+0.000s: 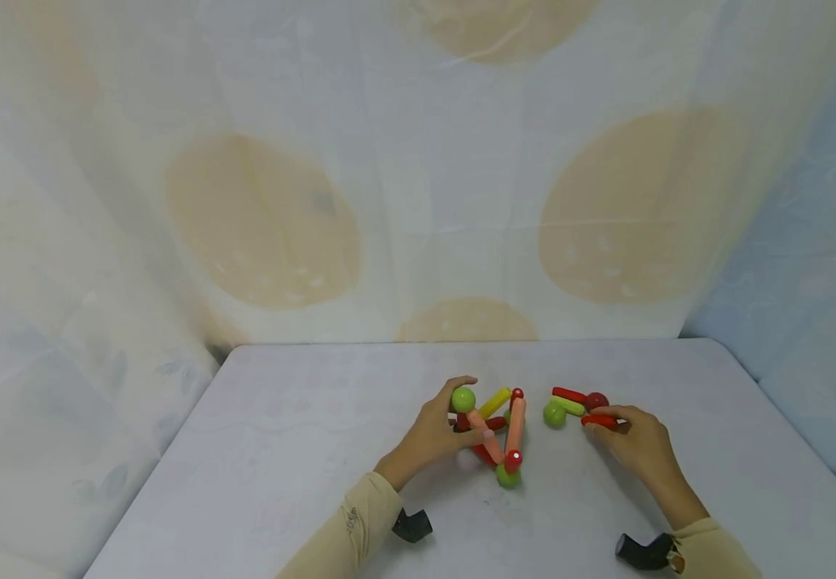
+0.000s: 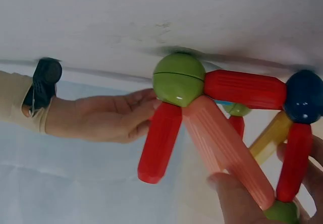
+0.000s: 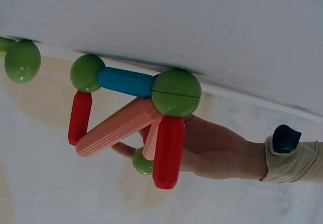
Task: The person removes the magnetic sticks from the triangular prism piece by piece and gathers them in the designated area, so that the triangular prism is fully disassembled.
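Stick-and-ball structure (image 1: pixel 497 434), red, pink, yellow, blue rods, green balls

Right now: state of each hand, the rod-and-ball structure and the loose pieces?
Left hand: grips the rod-and-ball plastic structure.
Rod-and-ball plastic structure: assembled, standing on the white table.
Right hand: pinches a loose red rod.
Loose green ball: on table beside rods.
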